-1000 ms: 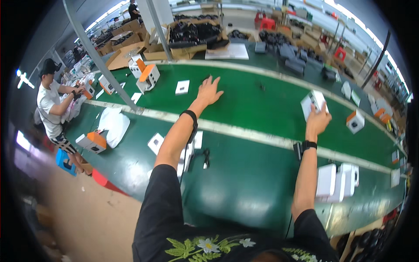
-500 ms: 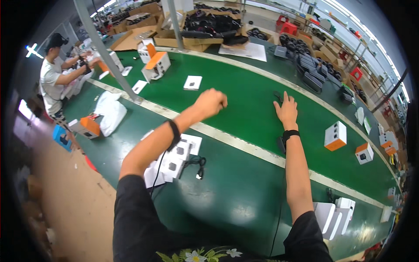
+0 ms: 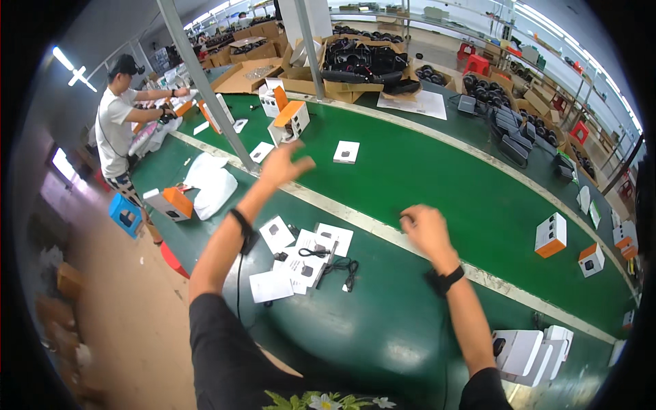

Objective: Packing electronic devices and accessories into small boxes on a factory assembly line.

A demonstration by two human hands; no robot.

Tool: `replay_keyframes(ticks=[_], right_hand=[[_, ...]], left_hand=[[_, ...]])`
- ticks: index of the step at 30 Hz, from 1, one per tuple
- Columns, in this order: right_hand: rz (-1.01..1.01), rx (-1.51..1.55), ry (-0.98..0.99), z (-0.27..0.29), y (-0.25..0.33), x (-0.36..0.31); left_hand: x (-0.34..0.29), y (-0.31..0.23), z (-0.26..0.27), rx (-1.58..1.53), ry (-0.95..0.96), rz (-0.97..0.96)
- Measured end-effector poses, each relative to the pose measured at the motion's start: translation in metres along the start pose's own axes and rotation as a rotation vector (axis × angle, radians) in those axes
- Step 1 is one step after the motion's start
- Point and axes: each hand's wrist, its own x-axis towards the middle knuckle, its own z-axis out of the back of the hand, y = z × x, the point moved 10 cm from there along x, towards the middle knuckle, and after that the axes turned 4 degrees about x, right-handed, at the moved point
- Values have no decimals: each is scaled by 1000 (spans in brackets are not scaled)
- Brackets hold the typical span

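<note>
My left hand reaches over the near edge of the green belt, fingers apart and holding nothing. Just beyond it stands an open orange-and-white box. My right hand hovers at the belt's near rail with curled fingers; a small dark bit shows at the fingertips, too little to name. A white booklet lies on the belt between and beyond the hands. On the table nearer me are several white booklets with black cables on and beside them.
A metal post rises at the belt's left. White boxes are stacked at the near right; two orange-and-white boxes stand on the belt. A white bag lies left. A co-worker stands at the far left.
The view has turned left. My left hand has moved left and its fingers have spread. My right hand has drawn back toward me and curled; the dark cable beside it on the belt is gone from there.
</note>
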Motion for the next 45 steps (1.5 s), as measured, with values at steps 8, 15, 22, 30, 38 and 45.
replay_keyframes(ticks=[8, 15, 22, 30, 38, 45], right_hand=[[84, 109, 146, -33, 87, -91], [7, 180, -72, 18, 60, -71], [-16, 297, -227, 71, 64, -50], [-406, 778, -462, 89, 20, -230], [-633, 520, -367, 65, 44, -348], [-483, 493, -197, 76, 62, -334]], left_hand=[[95, 186, -8, 266, -265, 495], [105, -15, 19, 471, -560, -252], [-6, -249, 60, 62, -230, -666], [5, -282, -64, -725, 481, -367], [61, -67, -187, 189, 56, 604], [90, -26, -167, -8, 159, 422]])
